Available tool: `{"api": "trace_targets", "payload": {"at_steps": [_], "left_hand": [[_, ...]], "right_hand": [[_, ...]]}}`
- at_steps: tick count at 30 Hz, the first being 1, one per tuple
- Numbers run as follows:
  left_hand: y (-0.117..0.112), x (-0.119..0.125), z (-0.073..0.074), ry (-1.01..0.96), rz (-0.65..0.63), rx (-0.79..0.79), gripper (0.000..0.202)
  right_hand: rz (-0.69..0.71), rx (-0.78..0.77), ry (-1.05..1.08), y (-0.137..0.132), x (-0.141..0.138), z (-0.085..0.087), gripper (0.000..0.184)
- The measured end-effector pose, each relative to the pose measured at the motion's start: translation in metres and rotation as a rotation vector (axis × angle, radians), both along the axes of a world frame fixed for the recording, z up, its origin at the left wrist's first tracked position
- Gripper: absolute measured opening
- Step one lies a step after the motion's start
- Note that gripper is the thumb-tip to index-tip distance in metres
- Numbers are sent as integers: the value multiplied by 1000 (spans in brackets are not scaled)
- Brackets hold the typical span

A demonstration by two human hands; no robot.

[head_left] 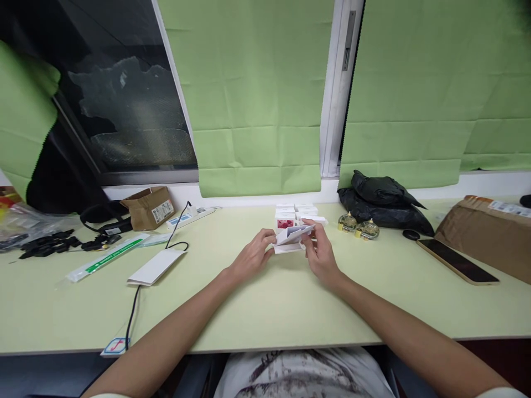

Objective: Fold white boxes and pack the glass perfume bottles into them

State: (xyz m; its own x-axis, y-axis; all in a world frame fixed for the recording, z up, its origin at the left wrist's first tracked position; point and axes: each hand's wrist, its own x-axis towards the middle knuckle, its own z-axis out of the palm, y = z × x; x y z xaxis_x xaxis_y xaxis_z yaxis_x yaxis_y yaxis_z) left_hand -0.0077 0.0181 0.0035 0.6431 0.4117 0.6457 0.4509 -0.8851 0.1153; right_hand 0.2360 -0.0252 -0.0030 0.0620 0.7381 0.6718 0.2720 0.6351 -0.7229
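1. White card, folded and partly flattened: the card piece [293, 234] sits at frame centre, just above the pale green table [265, 309], held between both hands.
2. Left hand [254, 253]: fingertips pinch the piece's left-of-frame edge, thumb on top, other fingers curled beneath.
3. Right hand [321, 253]: fingers close over the piece's right-of-frame end, with the index finger along its upper edge. Both hands grasp it.
4. Directly behind the piece, toward upper centre, is a cluster of small white boxes [296, 211]; one face shows a red print. The piece overlaps the front of the cluster, and contact cannot be told.
5. Right of centre: two gold-topped bottles [347, 222] stand side by side, near the right hand but apart from it. A black bag [384, 200] lies behind them and a dark phone [456, 261] lies flat. A brown parcel [492, 235] is cut off by the right edge.
6. Left of centre: a flat white packet [156, 266], a black cable [133, 309] running to the table's lower edge, a clear sleeve [108, 257] with a green stripe, and a small brown box [149, 207].
7. Hard to make out: the print on the piece is bluish and unreadable. A white layer shows below it — whether it is a separate sheet cannot be told. The black parts [50, 243] at far left are blurred.
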Motion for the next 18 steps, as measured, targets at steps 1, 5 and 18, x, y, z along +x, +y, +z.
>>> {"api": "trace_targets", "payload": {"at_steps": [1,5,18], "left_hand": [[-1,0,1,11,9,-4,28],[-1,2,1,12,15,-16,24],[7,0,-5,-114,-86,48,52]], "right_hand": [[2,1,-6,0,0,0,40],[-3,18,-42,-1,0,1,37],[-9,116,-171,-2,1,8,32]]}}
